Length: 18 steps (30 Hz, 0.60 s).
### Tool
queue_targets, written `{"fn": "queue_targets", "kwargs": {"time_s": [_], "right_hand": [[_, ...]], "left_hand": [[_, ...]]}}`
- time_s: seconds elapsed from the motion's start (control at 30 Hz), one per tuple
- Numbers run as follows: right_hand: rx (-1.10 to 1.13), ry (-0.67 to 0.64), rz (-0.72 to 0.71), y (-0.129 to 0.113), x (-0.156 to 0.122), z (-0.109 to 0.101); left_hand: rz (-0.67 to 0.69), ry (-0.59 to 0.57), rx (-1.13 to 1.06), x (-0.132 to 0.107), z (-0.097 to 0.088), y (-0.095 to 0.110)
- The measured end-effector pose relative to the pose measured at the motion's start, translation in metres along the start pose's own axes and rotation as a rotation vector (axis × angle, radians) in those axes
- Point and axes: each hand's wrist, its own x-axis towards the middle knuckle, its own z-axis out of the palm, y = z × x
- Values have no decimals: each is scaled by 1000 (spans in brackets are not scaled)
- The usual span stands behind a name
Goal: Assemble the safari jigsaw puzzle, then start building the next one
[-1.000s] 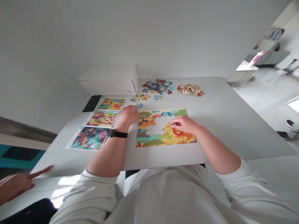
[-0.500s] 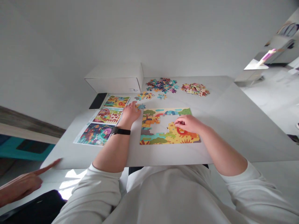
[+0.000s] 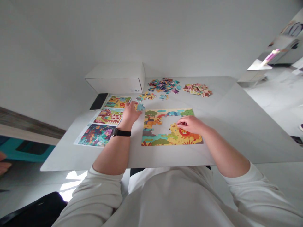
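Note:
A partly joined animal jigsaw puzzle [image 3: 163,142] lies on the table before me, with a gap in its middle showing the tabletop. Left of it, my left hand [image 3: 130,113] is closed on a blue-and-yellow puzzle piece [image 3: 140,107] between thumb and fingers. My right hand [image 3: 189,123] rests over the puzzle's right part, by the lion, its fingers curled together at the gap's edge. Whatever those fingers may hold is hidden. A printed picture sheet [image 3: 107,117] with three pictures lies beside my left hand; its top one resembles the puzzle.
Behind the puzzle lie a small group of yellow pieces [image 3: 146,96], a loose blue piece [image 3: 163,97], a dark multicoloured pile [image 3: 164,85] and a pinkish pile [image 3: 198,90]. A white box [image 3: 115,82] and a phone [image 3: 98,101] stand back left. Another person's hand [image 3: 3,164] shows far left.
My left hand has shifted slightly left, and the blue-and-yellow piece has moved and turned with it. My right hand stays put. The other person's pointing hand has withdrawn to the left.

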Motion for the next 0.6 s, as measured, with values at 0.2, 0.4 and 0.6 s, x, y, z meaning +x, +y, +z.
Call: {"fn": "queue_targets", "kwargs": {"time_s": [0.2, 0.4, 0.6], "right_hand": [[9, 0, 10, -1, 0, -1], [60, 152, 49, -2, 0, -3], [120, 527, 209, -1, 0, -11]], "left_hand": [[-11, 84, -207, 1, -7, 8], [-153, -85, -895, -9, -5, 34], [-151, -321, -1157, -33, 1, 62]]}}
